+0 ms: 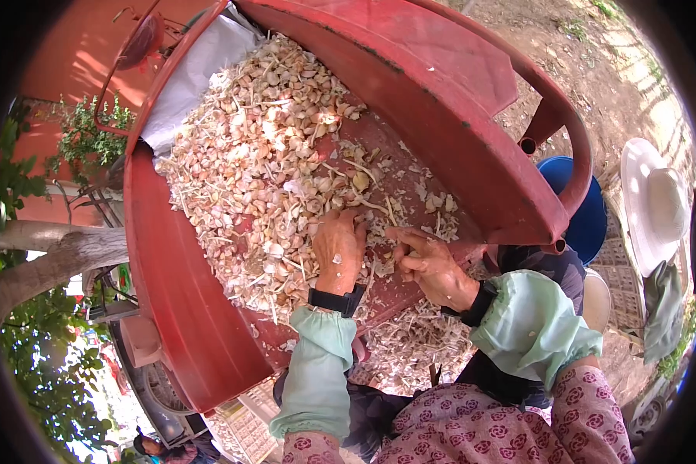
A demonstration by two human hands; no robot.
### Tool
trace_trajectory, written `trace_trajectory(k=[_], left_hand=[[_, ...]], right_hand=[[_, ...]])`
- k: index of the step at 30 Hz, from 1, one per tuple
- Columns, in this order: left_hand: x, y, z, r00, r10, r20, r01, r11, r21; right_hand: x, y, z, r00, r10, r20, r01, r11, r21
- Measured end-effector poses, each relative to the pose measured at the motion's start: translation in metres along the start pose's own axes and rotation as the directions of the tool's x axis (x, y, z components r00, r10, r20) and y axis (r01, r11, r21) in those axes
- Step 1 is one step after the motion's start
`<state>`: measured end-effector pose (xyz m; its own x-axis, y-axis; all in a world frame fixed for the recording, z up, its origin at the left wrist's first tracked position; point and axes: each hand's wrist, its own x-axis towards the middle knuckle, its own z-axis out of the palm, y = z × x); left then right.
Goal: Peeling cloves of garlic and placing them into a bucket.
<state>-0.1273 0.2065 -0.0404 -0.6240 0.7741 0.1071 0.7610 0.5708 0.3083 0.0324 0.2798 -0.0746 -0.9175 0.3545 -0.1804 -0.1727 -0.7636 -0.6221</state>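
Observation:
A large heap of garlic cloves (249, 174) mixed with dry stalks and skins lies in a red metal cart bed (197, 325). My left hand (339, 249) rests at the heap's right edge, palm down, its fingertips among the cloves and skins; whether it holds anything is hidden. To its right is my right hand (432, 267), over the bed near its open edge, with fingers curled and the index finger extended towards some loose skins; I cannot tell if something small is between them. Both wrists wear black bands below pale green sleeve covers.
More dry skins and stalks (420, 336) lie in a pile below the bed's edge, in front of me. A blue bucket (574, 209), a wicker basket (620, 272) and a white hat (661, 203) are at the right. White sheeting (197, 81) lines the bed's far corner. A person (151, 446) is at the lower left.

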Motion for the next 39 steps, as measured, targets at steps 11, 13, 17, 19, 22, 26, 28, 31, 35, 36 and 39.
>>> trace_trajectory(k=[11, 13, 17, 19, 22, 26, 28, 31, 35, 36, 39], left_hand=[[-0.048, 0.04, -0.046, 0.999, 0.049, 0.009, -0.039, 0.873, -0.487], [-0.062, 0.048, -0.064, 0.997, 0.059, -0.04, -0.07, 0.71, -0.701], [-0.095, 0.07, -0.118, 0.968, 0.209, -0.139, -0.232, 0.531, -0.815], [-0.114, 0.075, -0.141, 0.909, 0.345, -0.232, -0.391, 0.515, -0.763], [-0.12, 0.081, -0.163, 0.659, 0.671, -0.339, -0.588, 0.179, -0.789], [-0.113, 0.079, -0.147, 0.646, 0.632, -0.428, -0.633, 0.13, -0.763], [-0.113, 0.083, -0.139, 0.641, 0.598, -0.481, -0.654, 0.097, -0.75], [-0.116, 0.083, -0.13, 0.646, 0.552, -0.527, -0.679, 0.101, -0.727], [-0.116, 0.083, -0.117, 0.635, 0.497, -0.591, -0.72, 0.106, -0.685], [-0.116, 0.084, -0.115, 0.63, 0.484, -0.608, -0.732, 0.107, -0.673], [-0.11, 0.093, -0.108, 0.593, 0.445, -0.671, -0.773, 0.081, -0.63]], right_hand=[[-0.006, -0.021, 0.02, 0.966, -0.18, 0.183, 0.256, 0.73, -0.634], [-0.022, -0.036, 0.033, 0.961, -0.166, 0.221, 0.262, 0.8, -0.54], [-0.056, -0.073, 0.067, 0.812, -0.326, 0.485, 0.536, 0.745, -0.396], [-0.062, -0.086, 0.084, 0.64, -0.41, 0.65, 0.683, 0.691, -0.237], [-0.107, -0.076, 0.06, 0.58, -0.224, 0.783, 0.501, 0.856, -0.126], [-0.1, -0.075, 0.107, 0.261, -0.707, 0.658, 0.856, 0.484, 0.18], [-0.108, -0.084, 0.113, 0.345, -0.706, 0.619, 0.808, 0.559, 0.187], [-0.105, -0.083, 0.114, 0.38, -0.727, 0.572, 0.794, 0.573, 0.202], [-0.102, -0.074, 0.112, 0.328, -0.784, 0.527, 0.849, 0.49, 0.199], [-0.103, -0.077, 0.113, 0.331, -0.782, 0.527, 0.847, 0.493, 0.199], [-0.107, -0.097, 0.108, 0.412, -0.737, 0.535, 0.817, 0.559, 0.141]])
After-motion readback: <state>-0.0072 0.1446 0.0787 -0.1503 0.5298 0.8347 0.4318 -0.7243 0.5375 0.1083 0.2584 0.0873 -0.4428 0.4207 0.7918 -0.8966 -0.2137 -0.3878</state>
